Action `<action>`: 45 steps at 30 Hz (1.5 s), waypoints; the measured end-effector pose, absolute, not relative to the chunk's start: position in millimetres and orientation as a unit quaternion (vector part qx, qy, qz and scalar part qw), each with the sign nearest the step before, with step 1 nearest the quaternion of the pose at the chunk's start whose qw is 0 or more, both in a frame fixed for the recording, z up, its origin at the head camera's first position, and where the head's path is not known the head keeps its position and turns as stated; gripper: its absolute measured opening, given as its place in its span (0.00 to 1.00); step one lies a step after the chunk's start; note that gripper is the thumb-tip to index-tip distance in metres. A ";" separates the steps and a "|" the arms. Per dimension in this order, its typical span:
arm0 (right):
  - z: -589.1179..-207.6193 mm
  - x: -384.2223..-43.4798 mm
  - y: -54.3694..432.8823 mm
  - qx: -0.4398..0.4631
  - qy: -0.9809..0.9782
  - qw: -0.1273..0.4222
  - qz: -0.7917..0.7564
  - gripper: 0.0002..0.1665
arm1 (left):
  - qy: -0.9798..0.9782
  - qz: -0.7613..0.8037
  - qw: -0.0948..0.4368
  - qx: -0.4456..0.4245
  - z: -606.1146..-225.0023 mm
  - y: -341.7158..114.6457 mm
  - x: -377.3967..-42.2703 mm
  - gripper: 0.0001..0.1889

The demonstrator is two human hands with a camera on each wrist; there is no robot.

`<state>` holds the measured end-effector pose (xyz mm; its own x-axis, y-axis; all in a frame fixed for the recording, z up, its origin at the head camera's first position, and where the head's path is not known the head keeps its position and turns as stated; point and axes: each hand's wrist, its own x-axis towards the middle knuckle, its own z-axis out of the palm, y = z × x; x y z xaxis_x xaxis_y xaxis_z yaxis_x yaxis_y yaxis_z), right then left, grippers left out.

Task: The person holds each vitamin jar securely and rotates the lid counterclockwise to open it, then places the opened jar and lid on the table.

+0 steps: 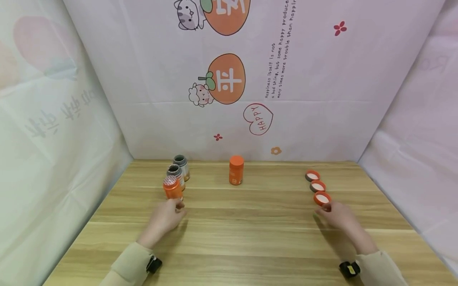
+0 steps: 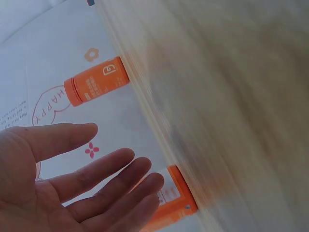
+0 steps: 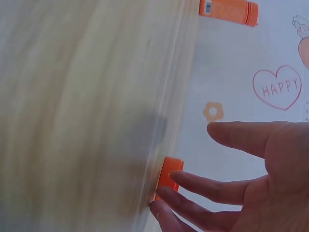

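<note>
My left hand (image 1: 166,218) is just in front of an orange bottle (image 1: 173,188) without its cap, at the left of the table. In the left wrist view its thumb and fingers (image 2: 104,179) are apart, and nothing is between them. Part of that bottle (image 2: 176,193) shows behind the fingers. At the right, my right hand (image 1: 336,214) is beside the nearest of three upturned orange caps (image 1: 322,198). The right wrist view shows the fingertips (image 3: 177,178) in front of an orange cap (image 3: 166,176), with the thumb held away; whether they touch it I cannot tell.
Behind the orange bottle two grey uncapped bottles stand in a row, a nearer one (image 1: 175,171) and a farther one (image 1: 181,161). A capped orange bottle (image 1: 236,171) is at the back centre. The wooden table (image 1: 247,238) meets a printed white cloth (image 1: 304,131) behind.
</note>
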<state>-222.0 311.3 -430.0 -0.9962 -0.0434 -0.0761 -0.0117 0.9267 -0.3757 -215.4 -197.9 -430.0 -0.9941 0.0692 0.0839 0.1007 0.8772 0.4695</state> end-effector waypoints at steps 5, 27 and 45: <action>-432.3 -222.6 301.6 -0.025 0.980 0.035 -0.194 0.30 | -0.963 -0.259 0.035 -0.067 -428.6 -186.1 -216.2 0.13; -431.4 -230.0 253.8 -0.087 0.968 0.040 -0.233 0.36 | -0.952 -0.275 0.043 -0.125 -433.5 -150.1 -240.3 0.20; -435.3 -251.6 231.8 -0.113 0.966 0.006 -0.233 0.33 | -0.944 -0.311 0.037 -0.104 -429.6 -123.4 -271.6 0.23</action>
